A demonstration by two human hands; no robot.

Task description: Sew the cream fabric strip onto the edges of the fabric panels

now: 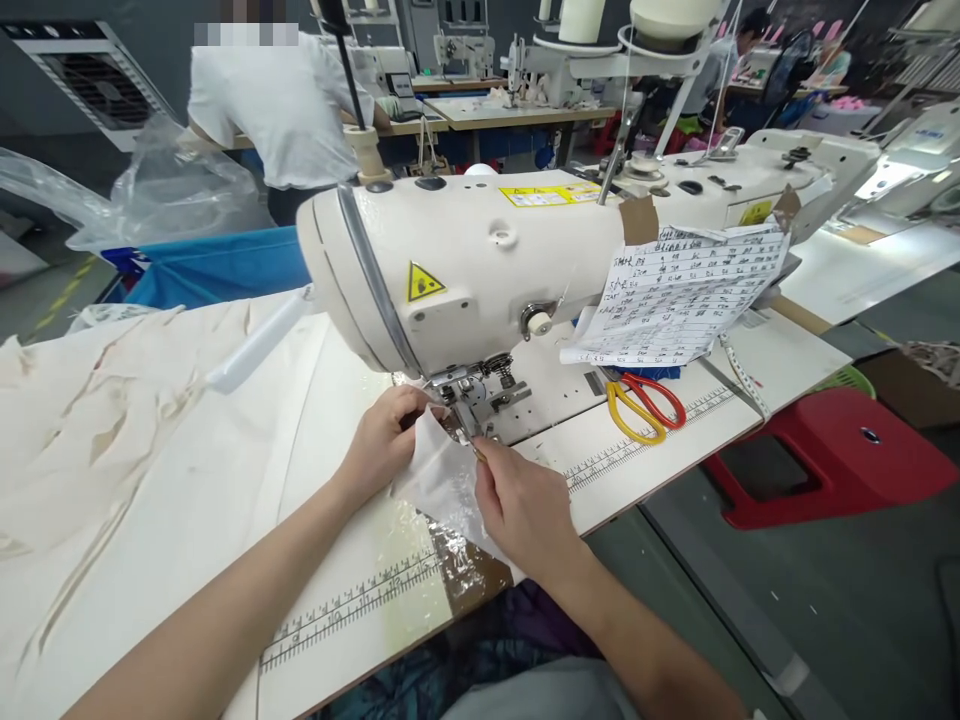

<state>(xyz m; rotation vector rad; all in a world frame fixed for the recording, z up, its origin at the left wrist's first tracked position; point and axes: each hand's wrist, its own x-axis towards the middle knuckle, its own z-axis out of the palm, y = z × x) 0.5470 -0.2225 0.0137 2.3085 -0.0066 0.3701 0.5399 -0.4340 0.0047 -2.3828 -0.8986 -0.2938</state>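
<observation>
A thin white fabric piece lies under the needle area of a white sewing machine, its near part hanging toward the table's front edge. My left hand is closed on the left edge of this fabric, fingertips close to the presser foot. On the other side, my right hand is closed in a pinch just right of the foot. A small brass-coloured metal tool shows at its fingertips, mostly hidden by them. The right hand also rests against the fabric's right side.
Scissors with red and yellow handles lie right of the machine's needle area. A handwritten sheet is taped to the machine. Cream fabric spreads over the table's left. A red stool stands at right; a person works behind.
</observation>
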